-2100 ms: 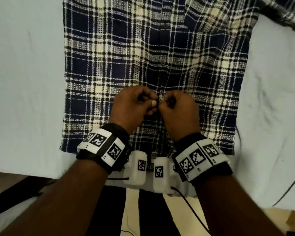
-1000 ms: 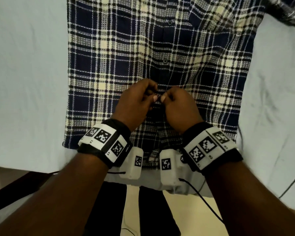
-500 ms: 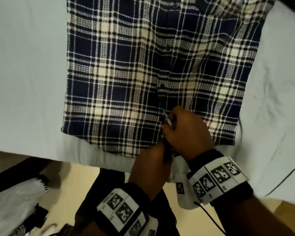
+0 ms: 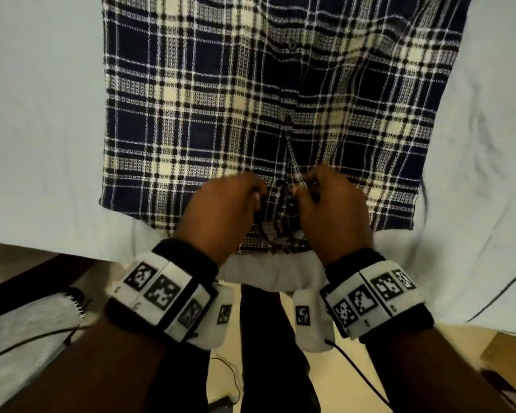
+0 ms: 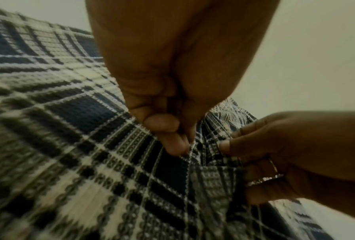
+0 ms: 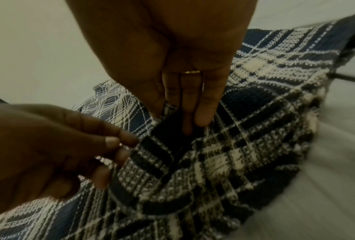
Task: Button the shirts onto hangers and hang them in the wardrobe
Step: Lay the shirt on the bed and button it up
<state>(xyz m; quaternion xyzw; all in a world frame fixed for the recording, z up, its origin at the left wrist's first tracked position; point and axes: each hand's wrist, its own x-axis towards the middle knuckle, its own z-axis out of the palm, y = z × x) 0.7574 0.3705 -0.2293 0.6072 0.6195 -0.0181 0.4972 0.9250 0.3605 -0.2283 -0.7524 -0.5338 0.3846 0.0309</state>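
Observation:
A navy, black and cream plaid shirt (image 4: 209,114) lies flat on a pale bed sheet (image 4: 42,114), hem toward me. Both hands work at the lowest stretch of the front opening near the hem. My left hand (image 4: 255,198) pinches the left edge of the shirt's placket (image 5: 191,151) between thumb and fingers. My right hand (image 4: 300,186) pinches the right edge and lifts it into a ridge; a ring shows on one finger (image 6: 191,72). A dark button (image 4: 287,118) sits fastened above the hands. No hanger is visible.
The bed's edge (image 4: 265,272) runs just under my wrists, with beige floor (image 4: 340,368) below. Grey striped fabric (image 4: 27,338) lies at the lower left. A dark cord (image 4: 489,299) crosses the sheet at the right. My dark trouser legs (image 4: 265,353) stand between my forearms.
Both hands have moved down the placket from the middle of the shirt to the section by the hem. The left hand came back up from below the bed's edge to grip the fabric.

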